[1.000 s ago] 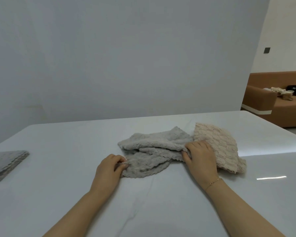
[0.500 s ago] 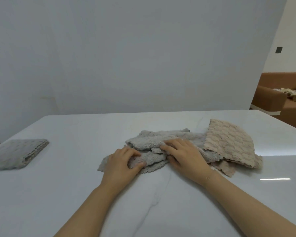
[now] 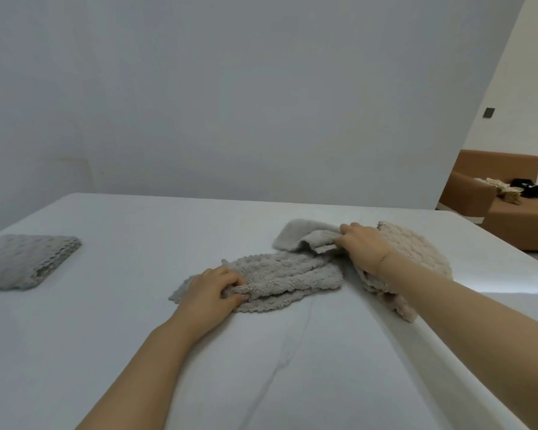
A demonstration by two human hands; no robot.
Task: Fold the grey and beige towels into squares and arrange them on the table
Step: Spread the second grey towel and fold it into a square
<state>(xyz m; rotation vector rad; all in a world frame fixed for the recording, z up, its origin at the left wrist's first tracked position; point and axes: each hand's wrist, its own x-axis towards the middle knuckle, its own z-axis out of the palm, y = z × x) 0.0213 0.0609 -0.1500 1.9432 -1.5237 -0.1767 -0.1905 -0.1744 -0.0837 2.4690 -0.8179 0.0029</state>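
Nearest you, your left hand (image 3: 207, 291) grips the near end of the crumpled grey towel (image 3: 288, 276) at mid-worktop (image 3: 261, 367), fingers curled into it. Farther back, your right hand (image 3: 362, 246) pinches its far corner, lying over the beige towel (image 3: 416, 252). A folded grey towel (image 3: 25, 260) sits at the left edge.

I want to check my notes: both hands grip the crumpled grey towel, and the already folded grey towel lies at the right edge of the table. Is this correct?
Not quite. In the head view the folded grey towel lies at the table's left edge, not the right. The rest holds: the left hand and right hand both grip the crumpled grey towel.
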